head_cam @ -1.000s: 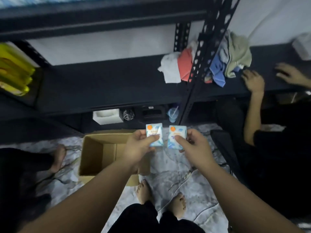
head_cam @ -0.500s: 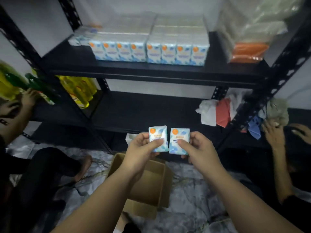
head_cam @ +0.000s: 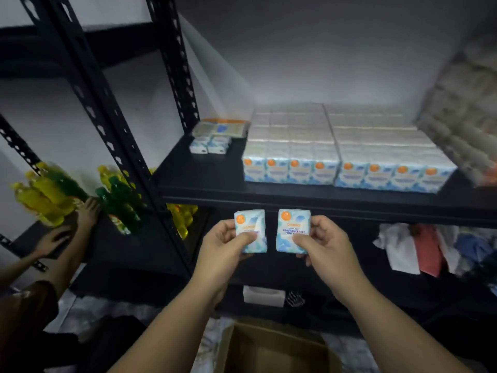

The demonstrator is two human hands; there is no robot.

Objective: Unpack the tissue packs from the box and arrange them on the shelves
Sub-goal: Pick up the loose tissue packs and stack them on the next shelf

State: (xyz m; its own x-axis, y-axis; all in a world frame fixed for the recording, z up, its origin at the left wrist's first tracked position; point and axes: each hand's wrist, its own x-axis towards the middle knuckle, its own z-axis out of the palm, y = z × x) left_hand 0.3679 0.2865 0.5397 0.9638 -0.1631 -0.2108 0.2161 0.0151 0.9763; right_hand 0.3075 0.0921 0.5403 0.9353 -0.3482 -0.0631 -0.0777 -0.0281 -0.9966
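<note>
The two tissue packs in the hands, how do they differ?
The left tissue pack is turned slightly, so it looks narrower, and its print is mostly behind the left hand's thumb. The right tissue pack faces the camera squarely, with "fragrance free" readable, held by the right hand. Both share blue-white wrapping with an orange dot.

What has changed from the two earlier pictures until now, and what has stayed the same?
The view has tilted up from the floor and cardboard box to the shelf with rows of tissue packs, and both hands have risen towards it. Nothing was picked up or let go. The left hand still grips its tissue pack and the right hand grips the other pack, side by side and upright.
</note>
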